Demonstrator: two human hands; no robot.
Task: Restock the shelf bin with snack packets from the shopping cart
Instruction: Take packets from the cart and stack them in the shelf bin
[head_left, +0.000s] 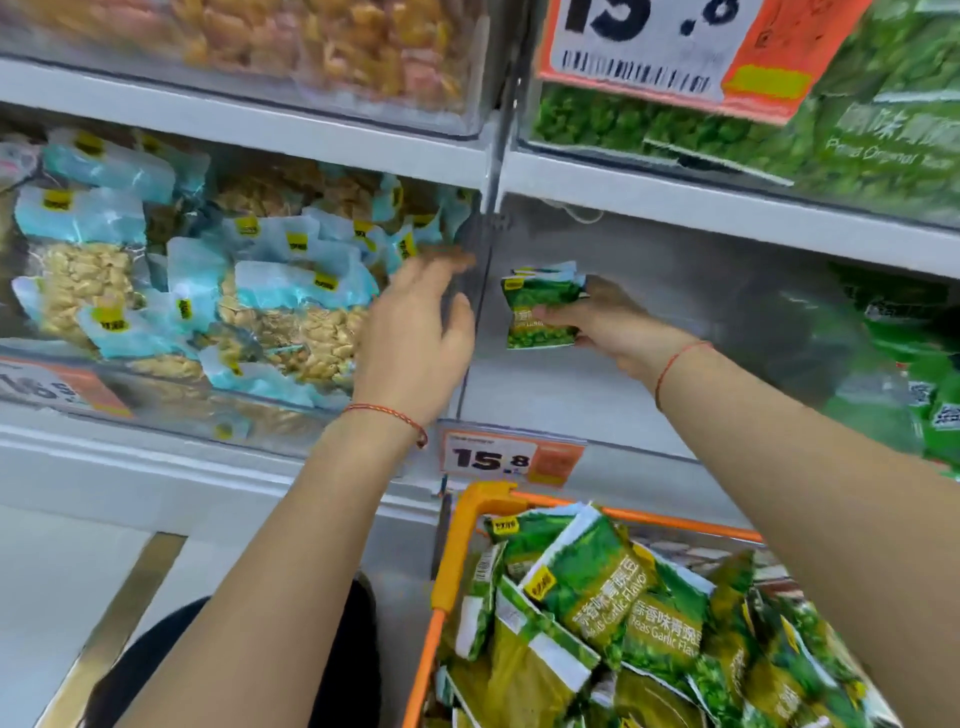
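the right hand (605, 325) is gripping a small stack of green snack packets (540, 309), fingers wrapped behind and thumb across the front, holding them upright inside the clear shelf bin (649, 312) at about the centre of the view. the bin floor around the packets is lying mostly bare, with a few more green packs (914, 374) piling at its 3 o'clock end. the left hand (415, 338) is reaching up just at 9 o'clock of the packets, fingers spread and holding nothing, its blurred fingertips sitting against the divider (480, 291) between this bin and the neighbouring bin of peanut packs (182, 291). at 6 o'clock the orange shopping cart (457, 551) is standing below the shelf edge, heaped with more green garlic-pea packets (613, 597). a price tag (511, 460) reading 15.8 is hanging just above the cart.
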